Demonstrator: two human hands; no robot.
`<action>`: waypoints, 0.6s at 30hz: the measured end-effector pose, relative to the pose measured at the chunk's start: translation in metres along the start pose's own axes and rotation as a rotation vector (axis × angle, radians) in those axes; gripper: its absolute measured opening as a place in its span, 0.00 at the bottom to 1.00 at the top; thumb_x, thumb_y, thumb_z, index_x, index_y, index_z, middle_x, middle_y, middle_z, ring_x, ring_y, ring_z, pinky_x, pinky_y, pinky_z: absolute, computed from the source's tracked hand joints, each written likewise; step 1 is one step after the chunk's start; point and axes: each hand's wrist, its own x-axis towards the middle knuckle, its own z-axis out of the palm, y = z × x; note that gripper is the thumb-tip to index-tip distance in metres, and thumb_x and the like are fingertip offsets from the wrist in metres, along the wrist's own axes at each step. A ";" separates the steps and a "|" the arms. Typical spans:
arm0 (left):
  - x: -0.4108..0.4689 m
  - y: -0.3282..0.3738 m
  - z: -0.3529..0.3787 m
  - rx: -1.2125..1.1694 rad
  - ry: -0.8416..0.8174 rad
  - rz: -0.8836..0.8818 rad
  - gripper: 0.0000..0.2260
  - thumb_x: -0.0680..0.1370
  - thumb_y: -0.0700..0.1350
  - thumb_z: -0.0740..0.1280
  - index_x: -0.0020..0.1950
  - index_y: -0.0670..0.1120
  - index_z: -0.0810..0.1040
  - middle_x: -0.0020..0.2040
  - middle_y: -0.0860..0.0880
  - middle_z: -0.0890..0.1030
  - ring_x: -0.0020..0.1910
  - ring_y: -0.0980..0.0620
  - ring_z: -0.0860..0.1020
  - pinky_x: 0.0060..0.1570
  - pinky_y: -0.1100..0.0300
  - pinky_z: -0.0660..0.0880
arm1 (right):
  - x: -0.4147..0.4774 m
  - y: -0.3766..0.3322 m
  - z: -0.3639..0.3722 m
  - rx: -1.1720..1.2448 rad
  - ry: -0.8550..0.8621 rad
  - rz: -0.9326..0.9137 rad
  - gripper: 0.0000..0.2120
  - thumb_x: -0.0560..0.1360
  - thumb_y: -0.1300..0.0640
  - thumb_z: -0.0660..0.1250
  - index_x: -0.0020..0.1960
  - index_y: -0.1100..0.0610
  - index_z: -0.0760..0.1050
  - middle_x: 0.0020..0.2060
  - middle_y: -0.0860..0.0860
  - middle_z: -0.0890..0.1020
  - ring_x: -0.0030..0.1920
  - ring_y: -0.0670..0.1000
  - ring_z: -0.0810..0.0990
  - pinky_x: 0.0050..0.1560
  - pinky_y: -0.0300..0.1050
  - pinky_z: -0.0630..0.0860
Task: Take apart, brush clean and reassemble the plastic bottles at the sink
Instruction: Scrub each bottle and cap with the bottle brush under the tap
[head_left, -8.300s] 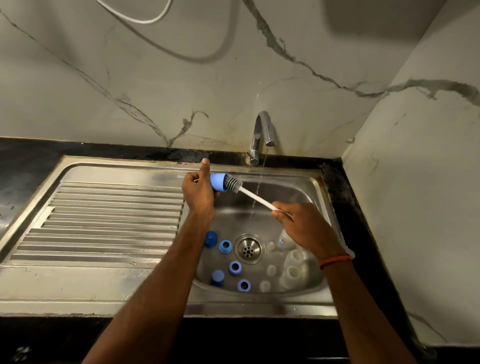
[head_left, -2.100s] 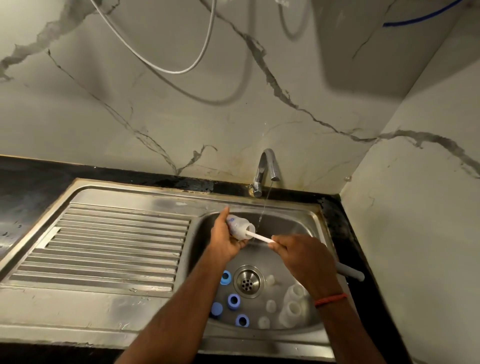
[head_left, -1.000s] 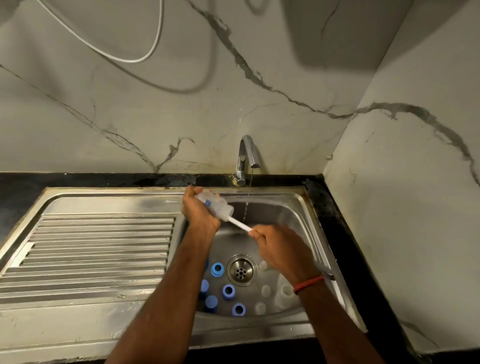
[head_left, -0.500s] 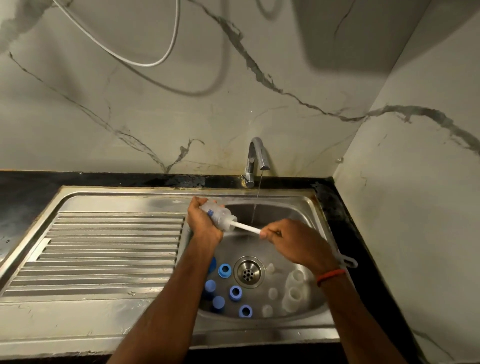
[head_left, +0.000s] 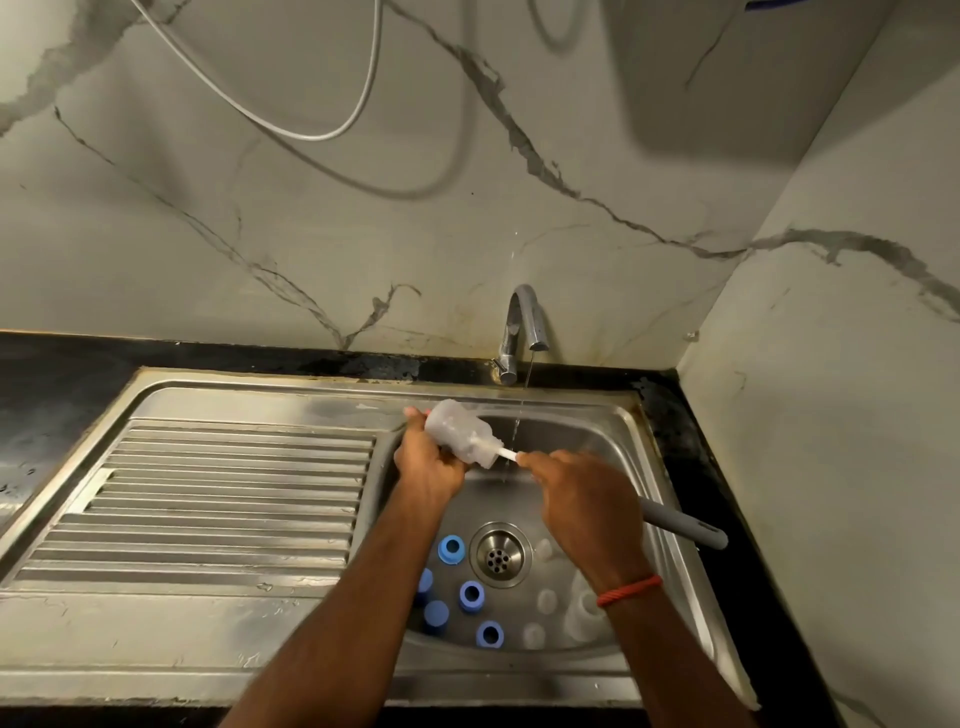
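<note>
My left hand (head_left: 428, 462) grips a small clear plastic bottle (head_left: 460, 434) over the sink basin (head_left: 613, 447), mouth pointing right. My right hand (head_left: 582, 499) holds the bottle brush (head_left: 680, 527) by its white stem and grey handle; the brush head is pushed inside the bottle and hidden by it. Several blue caps (head_left: 451, 550) lie on the basin floor left of the drain (head_left: 500, 555). Several clear bottle bodies and small clear parts (head_left: 545, 600) lie to the drain's right, partly hidden by my right arm.
A thin stream of water runs from the chrome tap (head_left: 522, 325) into the basin just behind the bottle. The ribbed steel drainboard (head_left: 218, 499) lies to the left. A black counter (head_left: 52, 384) borders the sink, with marble walls behind and right.
Earlier I brushed a blue cap; the brush now works inside a clear bottle. In the last half second the brush went deeper, my right hand closing up to the bottle's mouth.
</note>
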 end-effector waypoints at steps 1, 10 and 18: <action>0.001 -0.002 0.001 -0.003 -0.010 -0.043 0.27 0.79 0.61 0.66 0.70 0.43 0.74 0.64 0.40 0.80 0.62 0.41 0.79 0.63 0.41 0.75 | -0.001 -0.003 -0.002 -0.058 0.019 -0.012 0.15 0.76 0.59 0.64 0.58 0.46 0.81 0.34 0.47 0.80 0.35 0.49 0.78 0.32 0.42 0.68; -0.021 0.000 0.014 -0.093 -0.101 -0.005 0.29 0.74 0.69 0.66 0.54 0.43 0.78 0.38 0.45 0.79 0.35 0.49 0.79 0.39 0.58 0.76 | 0.012 0.009 -0.025 0.703 -0.321 0.117 0.02 0.78 0.55 0.70 0.46 0.52 0.80 0.31 0.38 0.79 0.31 0.39 0.76 0.35 0.33 0.68; -0.022 0.000 0.024 -0.149 -0.130 -0.041 0.28 0.77 0.63 0.67 0.64 0.41 0.73 0.51 0.37 0.80 0.44 0.43 0.81 0.42 0.48 0.81 | 0.019 0.018 -0.017 0.300 -0.055 0.039 0.04 0.80 0.49 0.65 0.51 0.48 0.77 0.36 0.44 0.80 0.35 0.44 0.77 0.32 0.35 0.62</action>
